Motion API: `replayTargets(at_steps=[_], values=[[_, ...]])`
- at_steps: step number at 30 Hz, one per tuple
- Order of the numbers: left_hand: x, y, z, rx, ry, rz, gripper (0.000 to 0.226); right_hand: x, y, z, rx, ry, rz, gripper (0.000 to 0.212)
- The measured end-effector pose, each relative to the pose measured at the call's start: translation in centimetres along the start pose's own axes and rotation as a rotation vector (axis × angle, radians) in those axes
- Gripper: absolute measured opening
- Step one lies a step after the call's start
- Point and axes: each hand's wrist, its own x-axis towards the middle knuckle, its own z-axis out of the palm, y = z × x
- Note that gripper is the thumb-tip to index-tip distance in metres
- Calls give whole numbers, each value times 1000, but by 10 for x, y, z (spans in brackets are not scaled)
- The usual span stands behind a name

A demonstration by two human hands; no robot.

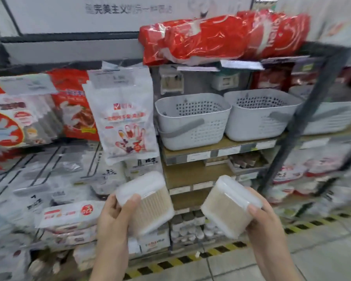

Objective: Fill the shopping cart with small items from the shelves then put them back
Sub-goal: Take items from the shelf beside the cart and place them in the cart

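Observation:
My left hand [114, 218] grips a clear plastic box of beige sticks [148, 201], thumb over its near edge. My right hand [265, 218] grips a second box of the same kind [229, 207], tilted with its white lid up and to the right. Both boxes are held at waist height in front of the shelves [221, 148]. No shopping cart is in view.
Two grey perforated baskets [193, 120] [259, 114] stand on the wooden shelf. Red bags [221, 37] lie on the top board. Glove packets [126, 116] hang at left, wipes packs [69, 216] below. A dark upright post [304, 110] stands right. Yellow-black tape [211, 252] edges the floor.

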Motion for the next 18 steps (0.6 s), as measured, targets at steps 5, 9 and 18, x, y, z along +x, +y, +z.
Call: replayTargets(at_steps=[5, 9, 18], values=[[7, -25, 85, 37, -38, -47, 50, 32, -35, -63, 39, 68, -48, 76], [21, -21, 124, 45, -74, -5, 40, 66, -54, -74, 33, 24, -76, 76], [112, 7, 159, 13, -55, 153, 49, 168, -84, -19, -32, -73, -176, 77]])
